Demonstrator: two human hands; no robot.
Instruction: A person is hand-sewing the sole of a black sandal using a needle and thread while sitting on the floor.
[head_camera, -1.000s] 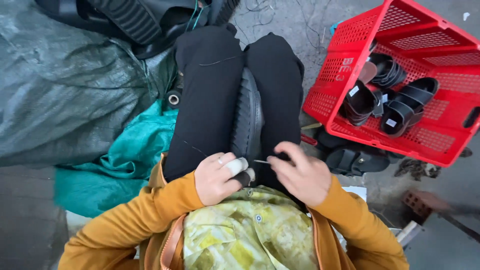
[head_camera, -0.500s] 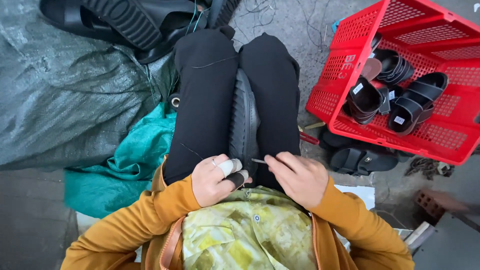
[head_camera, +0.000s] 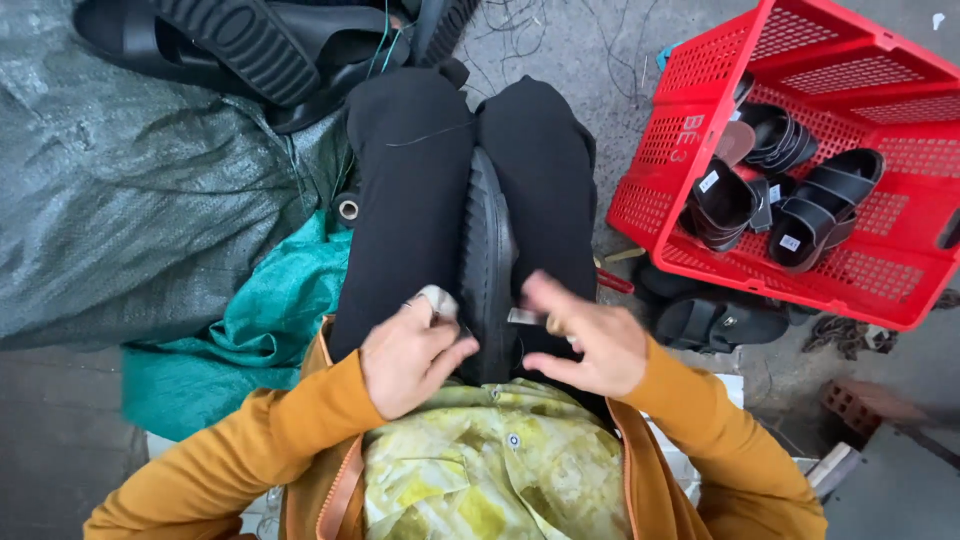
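Right, grey tarp (head_camera: 130, 200) far left, red crate (head_camera: 800, 160) of sandals far right. Black sandal sole (head_camera: 488, 260) clamped on edge between my knees. Right hand (head_camera: 590, 345) has come off the sole's near end since half a second ago: fingers now spread, something small and pale at the tips, can't tell what. Left hand (head_camera: 405, 350), taped finger, curled loosely against the sole.

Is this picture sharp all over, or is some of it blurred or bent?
Head view: the right hand is smeared by motion blur; the left hand is crisper; the red crate and black sandals look sharp; light is soft and even, without hard shadows or glare; the wide lens bends edges slightly.
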